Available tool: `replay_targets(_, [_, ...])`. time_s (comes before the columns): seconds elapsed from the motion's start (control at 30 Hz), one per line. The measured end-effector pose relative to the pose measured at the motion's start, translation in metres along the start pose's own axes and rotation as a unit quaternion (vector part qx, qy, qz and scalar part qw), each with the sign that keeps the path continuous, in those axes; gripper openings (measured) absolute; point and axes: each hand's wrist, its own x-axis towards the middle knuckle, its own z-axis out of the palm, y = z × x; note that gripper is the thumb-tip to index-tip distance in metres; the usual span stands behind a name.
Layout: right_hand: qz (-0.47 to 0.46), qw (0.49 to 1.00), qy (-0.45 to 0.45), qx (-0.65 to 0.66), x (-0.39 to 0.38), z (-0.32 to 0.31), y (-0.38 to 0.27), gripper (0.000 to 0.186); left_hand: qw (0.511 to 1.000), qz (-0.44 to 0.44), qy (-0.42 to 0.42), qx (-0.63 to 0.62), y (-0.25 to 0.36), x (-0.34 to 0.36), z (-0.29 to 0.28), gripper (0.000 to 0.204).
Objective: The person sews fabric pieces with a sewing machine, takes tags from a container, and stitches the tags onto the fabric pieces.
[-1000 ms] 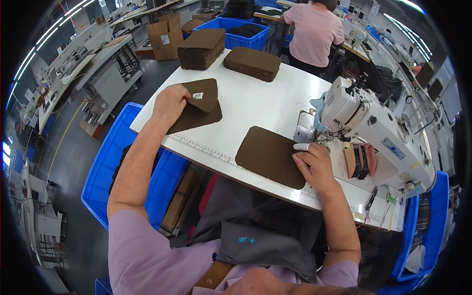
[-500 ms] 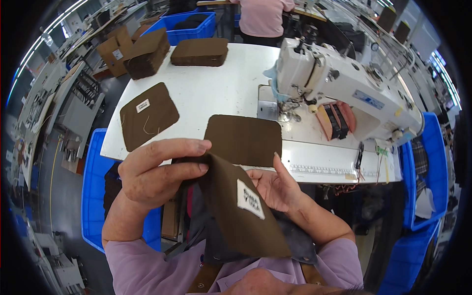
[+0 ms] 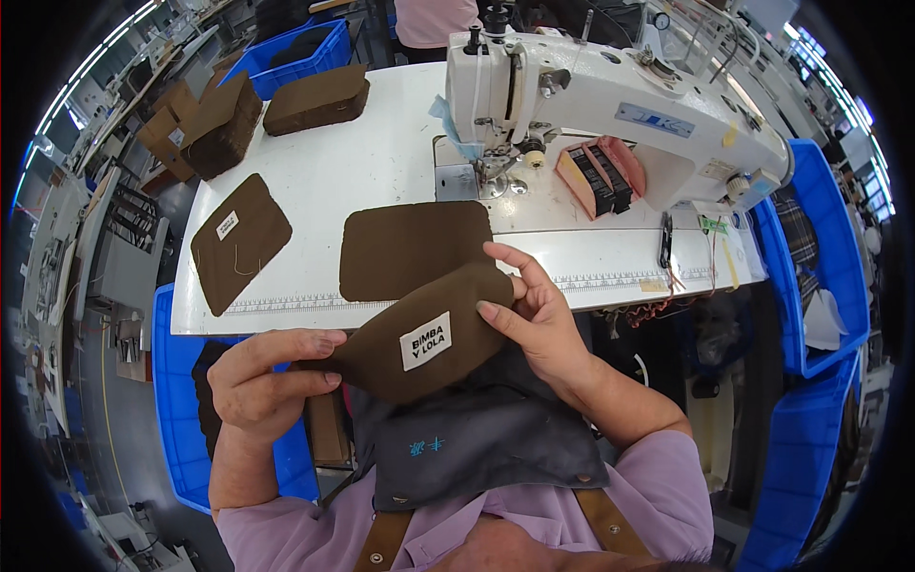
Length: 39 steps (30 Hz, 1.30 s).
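Note:
Between my two hands a brown fabric panel [image 3: 391,367] with a white label [image 3: 426,341] is held up, bowed, in front of the table's near edge. My left hand [image 3: 267,377] pinches its left end between thumb and fingers. At its right end my right hand [image 3: 534,319] grips the edge, thumb on the labelled face. Just beyond lies a plain brown panel [image 3: 415,248] flat on the white table [image 3: 315,172], partly covered by the held one. To the left rests another labelled brown panel [image 3: 243,253] with loose pale threads on it.
A white sewing machine [image 3: 610,105] stands at the right of the table, a pink-and-black bundle [image 3: 600,176] under its arm. Thread snips [image 3: 665,238] lie nearby. Two brown panel stacks [image 3: 221,129] sit at the back left. Blue bins [image 3: 176,400] flank the table; a person [image 3: 434,21] is beyond.
The held panel has swung from hanging steeply to lying sideways, its label now upright. My right hand has come from behind it to grip its right end. The whole view has shifted.

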Motion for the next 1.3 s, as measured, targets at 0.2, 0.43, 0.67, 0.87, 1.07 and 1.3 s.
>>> replay_targets(0.2, [-0.211,0.95,-0.045,-0.225,-0.006,0.001,0.0,0.035,0.888,-0.259,-0.101,-0.365,-0.024,-0.023,0.002,0.029])
replay_targets(0.43, [-0.412,0.719,-0.087,-0.553,-0.004,0.023,-0.018,0.048,0.833,-0.331,-0.119,-0.428,-0.016,-0.006,0.061,0.103])
replay_targets(0.67, [-0.36,0.743,-0.045,-0.562,-0.007,0.014,-0.022,0.063,0.919,-0.275,-0.075,-0.271,-0.012,0.003,0.097,0.021])
replay_targets(0.87, [-0.278,0.887,-0.043,-0.367,0.0,-0.026,0.0,0.026,0.868,-0.359,0.02,-0.342,-0.019,-0.001,0.109,0.017])
replay_targets(1.07, [-0.155,0.972,-0.035,-0.172,0.002,-0.023,0.007,0.009,0.835,-0.345,0.083,-0.42,-0.023,-0.012,0.127,0.015])
replay_targets(1.3, [-0.272,0.883,-0.01,-0.383,0.006,-0.027,-0.001,0.013,0.811,-0.334,0.214,-0.431,0.002,0.019,0.141,0.016])
